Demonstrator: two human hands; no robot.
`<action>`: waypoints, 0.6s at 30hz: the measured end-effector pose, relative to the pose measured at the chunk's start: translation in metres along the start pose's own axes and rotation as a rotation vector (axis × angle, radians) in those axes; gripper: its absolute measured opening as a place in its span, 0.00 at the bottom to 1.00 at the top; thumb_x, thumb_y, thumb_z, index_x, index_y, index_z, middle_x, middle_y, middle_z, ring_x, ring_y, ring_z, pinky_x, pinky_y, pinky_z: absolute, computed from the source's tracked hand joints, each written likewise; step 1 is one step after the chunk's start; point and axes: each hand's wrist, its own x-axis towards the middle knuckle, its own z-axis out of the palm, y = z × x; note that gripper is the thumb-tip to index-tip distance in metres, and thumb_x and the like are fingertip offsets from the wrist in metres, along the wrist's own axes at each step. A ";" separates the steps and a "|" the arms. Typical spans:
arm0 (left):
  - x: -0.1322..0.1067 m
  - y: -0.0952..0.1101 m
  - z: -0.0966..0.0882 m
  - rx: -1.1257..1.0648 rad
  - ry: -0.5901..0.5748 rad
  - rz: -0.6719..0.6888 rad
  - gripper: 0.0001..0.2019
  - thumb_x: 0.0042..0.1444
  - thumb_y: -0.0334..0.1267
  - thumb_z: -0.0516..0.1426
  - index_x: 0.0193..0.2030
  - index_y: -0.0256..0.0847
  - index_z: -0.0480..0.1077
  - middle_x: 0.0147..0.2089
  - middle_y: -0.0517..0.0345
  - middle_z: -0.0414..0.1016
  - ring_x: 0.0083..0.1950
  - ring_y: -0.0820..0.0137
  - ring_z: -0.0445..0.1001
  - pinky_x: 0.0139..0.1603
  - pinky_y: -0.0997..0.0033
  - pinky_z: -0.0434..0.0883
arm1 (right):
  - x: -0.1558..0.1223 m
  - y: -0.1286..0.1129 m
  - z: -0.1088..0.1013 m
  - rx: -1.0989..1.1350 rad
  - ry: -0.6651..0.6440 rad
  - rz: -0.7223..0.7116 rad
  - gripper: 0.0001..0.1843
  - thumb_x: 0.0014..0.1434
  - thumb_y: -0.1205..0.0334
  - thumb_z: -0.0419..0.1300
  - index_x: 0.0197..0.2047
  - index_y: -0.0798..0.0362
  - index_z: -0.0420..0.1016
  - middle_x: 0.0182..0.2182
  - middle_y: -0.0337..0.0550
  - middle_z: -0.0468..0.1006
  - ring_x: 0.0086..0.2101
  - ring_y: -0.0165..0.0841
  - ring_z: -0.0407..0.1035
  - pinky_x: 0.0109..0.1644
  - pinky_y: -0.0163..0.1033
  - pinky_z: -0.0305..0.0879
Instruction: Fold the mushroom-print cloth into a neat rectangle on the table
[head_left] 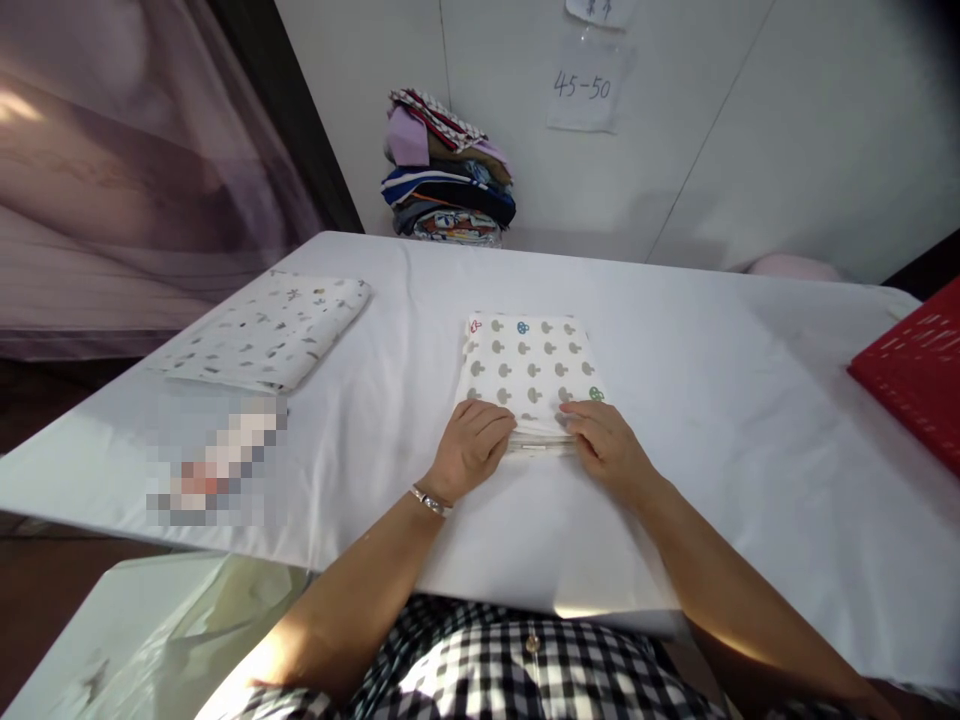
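A folded white cloth with grey mushroom prints and a few coloured ones lies on the white-covered table in front of me. My left hand is closed at its near left corner, fingers curled over the edge. At the near right corner my right hand grips the edge, with the fingers on top and the thumb below. Several layers show along the near edge between the hands. On the left of the table rests another folded white cloth with small grey prints, apart from both hands.
A pixelated, unreadable item lies at the table's left. Folded clothes are stacked beyond the far edge, against the wall. A red perforated container stands at the right. The white tablecloth has creases. A purple curtain hangs on the left.
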 end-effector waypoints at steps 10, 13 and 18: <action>0.000 0.004 0.002 0.018 -0.071 -0.017 0.09 0.56 0.28 0.48 0.37 0.43 0.68 0.41 0.55 0.75 0.42 0.68 0.71 0.44 0.62 0.65 | -0.002 0.000 -0.001 0.033 0.023 -0.017 0.17 0.57 0.76 0.48 0.45 0.48 0.66 0.49 0.46 0.72 0.48 0.37 0.67 0.50 0.51 0.65; 0.001 0.006 0.001 0.037 -0.101 -0.051 0.05 0.58 0.35 0.51 0.36 0.43 0.68 0.40 0.55 0.75 0.42 0.67 0.71 0.44 0.61 0.64 | -0.002 0.002 0.000 0.037 0.007 -0.046 0.17 0.57 0.76 0.48 0.44 0.48 0.67 0.47 0.45 0.74 0.47 0.37 0.68 0.49 0.51 0.65; 0.000 0.009 0.002 0.098 -0.092 -0.072 0.08 0.59 0.40 0.52 0.33 0.43 0.71 0.37 0.56 0.75 0.41 0.68 0.71 0.45 0.62 0.64 | 0.000 0.003 0.001 0.043 -0.006 -0.034 0.13 0.57 0.73 0.50 0.42 0.49 0.68 0.43 0.44 0.76 0.45 0.36 0.69 0.48 0.50 0.65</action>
